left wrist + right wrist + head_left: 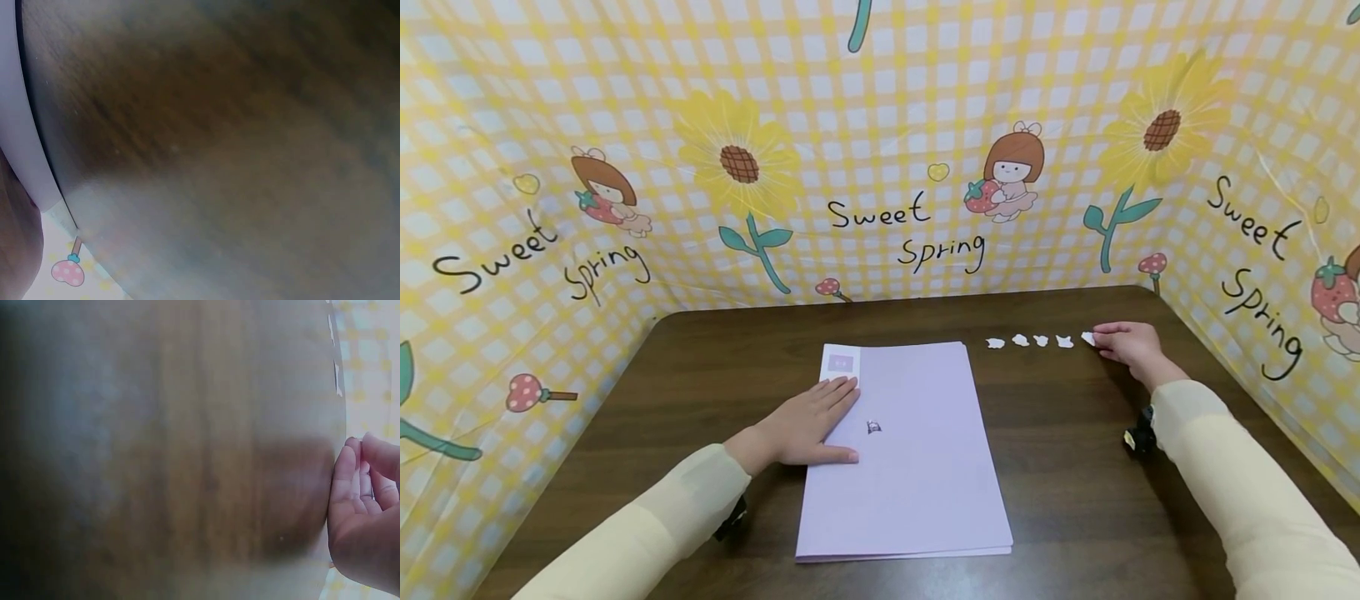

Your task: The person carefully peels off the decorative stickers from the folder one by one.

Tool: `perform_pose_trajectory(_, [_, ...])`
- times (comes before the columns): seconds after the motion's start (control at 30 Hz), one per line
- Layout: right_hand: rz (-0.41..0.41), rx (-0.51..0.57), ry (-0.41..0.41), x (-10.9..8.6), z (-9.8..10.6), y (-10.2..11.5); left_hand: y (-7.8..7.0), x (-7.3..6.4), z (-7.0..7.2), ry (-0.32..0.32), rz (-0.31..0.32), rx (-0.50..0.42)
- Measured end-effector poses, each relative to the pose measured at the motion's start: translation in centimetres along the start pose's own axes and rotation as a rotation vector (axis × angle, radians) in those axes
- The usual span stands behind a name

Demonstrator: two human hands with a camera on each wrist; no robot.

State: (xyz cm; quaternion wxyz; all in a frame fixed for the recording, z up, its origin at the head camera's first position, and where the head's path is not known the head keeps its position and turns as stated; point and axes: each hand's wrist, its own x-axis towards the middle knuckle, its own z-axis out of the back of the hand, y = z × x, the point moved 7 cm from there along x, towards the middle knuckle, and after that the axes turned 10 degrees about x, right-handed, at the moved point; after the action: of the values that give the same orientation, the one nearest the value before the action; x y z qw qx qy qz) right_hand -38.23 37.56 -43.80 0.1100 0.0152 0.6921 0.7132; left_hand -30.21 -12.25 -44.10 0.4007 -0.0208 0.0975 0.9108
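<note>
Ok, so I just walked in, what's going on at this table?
A person is using both hands at a dark table. The left hand rests on the left side of what looks like a lilac folder. The right hand pinches a white scrap at the right end of a row. Four other scraps lie between it and the folder.

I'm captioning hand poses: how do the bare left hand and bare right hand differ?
The left hand lies outstretched on layered pale purple rectangular paper; the right hand pinches a small white scrap. The left hand appears larger in the head view than the right hand. Both emerge from cream sleeves.
</note>
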Motion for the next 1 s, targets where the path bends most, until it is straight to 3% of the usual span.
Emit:
perform_pose_trajectory(0.43, [-0.018, -0.074, -0.051, 0.57, 0.33, -0.46, -0.14, -0.02, 0.04, -0.026, -0.012, -0.004])
perform_pose_trajectory(1.0, [-0.020, -0.080, -0.082, 0.03, 0.18, -0.16, -0.11, -0.02, 0.08, -0.019, 0.000, -0.003])
